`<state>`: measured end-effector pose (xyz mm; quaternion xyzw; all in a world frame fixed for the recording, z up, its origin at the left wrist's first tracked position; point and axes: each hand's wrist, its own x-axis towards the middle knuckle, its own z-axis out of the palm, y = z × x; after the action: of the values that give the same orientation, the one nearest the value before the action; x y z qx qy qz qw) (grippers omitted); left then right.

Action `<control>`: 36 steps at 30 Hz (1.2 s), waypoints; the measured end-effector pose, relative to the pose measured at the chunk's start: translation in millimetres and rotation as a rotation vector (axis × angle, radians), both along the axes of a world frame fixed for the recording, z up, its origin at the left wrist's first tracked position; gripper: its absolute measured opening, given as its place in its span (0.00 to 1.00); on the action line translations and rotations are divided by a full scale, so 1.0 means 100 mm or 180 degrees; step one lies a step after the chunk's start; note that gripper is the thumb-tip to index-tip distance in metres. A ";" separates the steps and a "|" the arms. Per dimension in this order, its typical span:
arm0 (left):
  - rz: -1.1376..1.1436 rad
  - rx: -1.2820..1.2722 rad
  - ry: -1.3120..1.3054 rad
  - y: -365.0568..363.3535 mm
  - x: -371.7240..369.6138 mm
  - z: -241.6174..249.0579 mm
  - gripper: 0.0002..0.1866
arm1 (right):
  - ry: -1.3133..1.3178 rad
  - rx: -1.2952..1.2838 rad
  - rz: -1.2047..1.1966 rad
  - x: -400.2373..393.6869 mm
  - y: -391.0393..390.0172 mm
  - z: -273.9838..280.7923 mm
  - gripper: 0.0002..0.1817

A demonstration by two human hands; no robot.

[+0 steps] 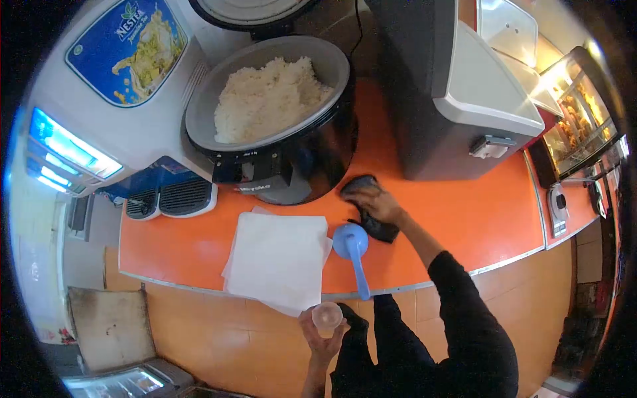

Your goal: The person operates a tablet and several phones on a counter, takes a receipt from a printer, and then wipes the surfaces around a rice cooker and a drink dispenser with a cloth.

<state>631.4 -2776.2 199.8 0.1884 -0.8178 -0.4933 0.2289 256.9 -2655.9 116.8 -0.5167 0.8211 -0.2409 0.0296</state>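
A small clear plastic cup [327, 316] is held in my left hand [321, 337], just off the counter's front edge, with the fingers wrapped round its sides. My right hand [375, 203] rests on a crumpled black cloth [378, 229] on the orange counter, fingers curled over it; part of the cloth is hidden beneath the hand. Left of the cloth lies a blue scoop [350, 240], its handle reaching past the front edge. A stack of white paper sheets [279, 255] is beside the scoop, one corner overhanging the edge.
A black rice cooker [312, 159] holds a mound of white rice [269, 99] at the back. Its left neighbour is a drink dispenser [166, 132]. A large grey cool box [438, 146] stands right, with a scale [558, 209] and a lit food display case [577, 119] farther right.
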 end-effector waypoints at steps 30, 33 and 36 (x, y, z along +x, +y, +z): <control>-0.0131 0.0547 0.0015 0.51 -0.75 -0.52 0.43 | 0.0086 0.0295 0.0644 -0.22 -0.47 0.01 0.28; -0.0402 -0.0680 -0.0651 0.54 -0.76 -0.48 0.44 | 0.0237 0.0179 0.0835 -0.19 -0.41 0.01 0.28; -0.0284 0.0224 -0.0564 0.62 -0.81 -0.43 0.36 | 0.0297 0.0196 0.1122 -0.18 -0.38 0.02 0.28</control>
<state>550.7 -2714.6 156.4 0.2026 -0.8246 -0.5128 0.1267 239.2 -2694.0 118.7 -0.6620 0.7253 -0.1825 0.0490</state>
